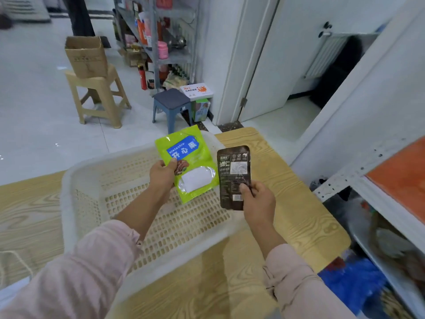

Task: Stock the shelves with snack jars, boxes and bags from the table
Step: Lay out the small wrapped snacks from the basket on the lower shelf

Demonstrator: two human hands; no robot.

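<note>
My left hand (pixel 162 174) pinches the left edge of a green snack bag (pixel 193 162) with a blue label, holding it up over a white perforated plastic basket (pixel 76 180). My right hand (pixel 258 201) grips the bottom of a dark brown snack bag (pixel 233 171), upright beside the green one. The basket lies on a wood-grain table (pixel 287 187) and nothing else shows inside it. A white metal shelf unit (pixel 358 180) stands at the right, with blurred bagged goods on its lower level.
A blue stool (pixel 171 104) and a beige stool carrying a cardboard box (pixel 86 56) stand on the floor beyond the table. A grey rack of bottles and jars (pixel 158 38) lines the far wall. An orange panel (pixel 404 176) sits on the near shelf.
</note>
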